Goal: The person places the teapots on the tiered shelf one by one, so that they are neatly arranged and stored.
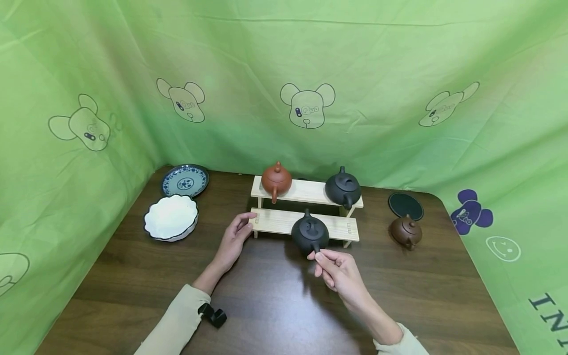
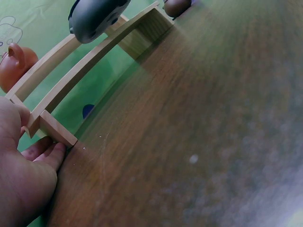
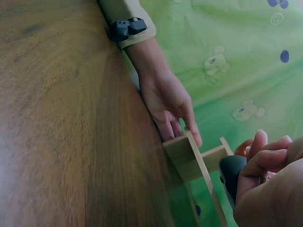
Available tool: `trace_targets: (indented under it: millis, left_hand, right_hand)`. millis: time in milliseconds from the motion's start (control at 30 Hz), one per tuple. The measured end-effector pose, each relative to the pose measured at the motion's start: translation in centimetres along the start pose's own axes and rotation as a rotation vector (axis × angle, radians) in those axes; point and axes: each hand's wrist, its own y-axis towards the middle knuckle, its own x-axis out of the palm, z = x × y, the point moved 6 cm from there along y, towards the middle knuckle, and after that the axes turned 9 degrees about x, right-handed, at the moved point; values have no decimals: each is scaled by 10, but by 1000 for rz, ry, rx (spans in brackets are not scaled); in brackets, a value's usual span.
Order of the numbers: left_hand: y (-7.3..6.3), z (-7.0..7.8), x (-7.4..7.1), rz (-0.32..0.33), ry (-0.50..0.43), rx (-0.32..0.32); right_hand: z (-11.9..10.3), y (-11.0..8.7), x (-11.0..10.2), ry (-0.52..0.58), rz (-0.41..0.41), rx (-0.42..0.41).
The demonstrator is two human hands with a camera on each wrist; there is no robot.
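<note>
My right hand (image 1: 343,276) pinches the handle of a black teapot (image 1: 309,231) between thumb and fingers, its spout pointing away. In the left wrist view the teapot's dark underside (image 2: 94,21) shows above the lower shelf level. The pot overlaps the front edge of the lower wooden shelf (image 1: 277,221) in the head view. At that shelf's left end, my left hand (image 1: 232,241) grips the wood, with fingers low against the leg (image 2: 57,128). On the upper shelf (image 1: 306,190) stand a reddish-orange teapot (image 1: 276,180) at left and another black teapot (image 1: 343,188) at right.
A small brown teapot (image 1: 405,231) sits at the right, before a dark round coaster (image 1: 406,206). On the left are a blue patterned plate (image 1: 185,180) and a white scalloped dish (image 1: 170,218). A green curtain (image 1: 248,59) hangs around the dark wooden table (image 1: 266,305).
</note>
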Motion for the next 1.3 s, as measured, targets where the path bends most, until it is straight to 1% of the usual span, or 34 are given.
trace_targets:
  millis: [100, 233, 367, 500, 567, 733, 867, 967, 1100, 1200, 1300]
  left_hand:
    - [0, 2, 1, -4, -9, -20]
    - [1, 3, 2, -3, -23, -46]
    - [1, 1, 2, 2, -24, -64]
    - [0, 1, 2, 1, -16, -46]
    - [0, 1, 2, -1, -10, -23]
    - [-1, 1, -1, 3, -6, 27]
    - [0, -2, -3, -3, 3, 34]
    - [2, -7, -4, -10, -1, 60]
    - [3, -8, -4, -19, -26, 99]
    - [2, -6, -3, -16, -21, 94]
    - [1, -6, -2, -7, -13, 49]
  right_hand:
    - [0, 3, 5, 1, -2, 1]
    - [0, 7, 11, 2, -13, -16]
    - [0, 13, 17, 8, -22, -19]
    - [1, 18, 19, 21, -13, 0]
    - [2, 21, 21, 31, -10, 3]
    - [1, 29, 27, 50, -11, -16]
    - [3, 35, 33, 59, 4, -23]
    - [4, 39, 36, 76, 23, -23]
    - [5, 43, 43, 98, 41, -28]
    - [5, 47, 51, 108, 46, -33]
    - [4, 50, 59, 122, 46, -41]
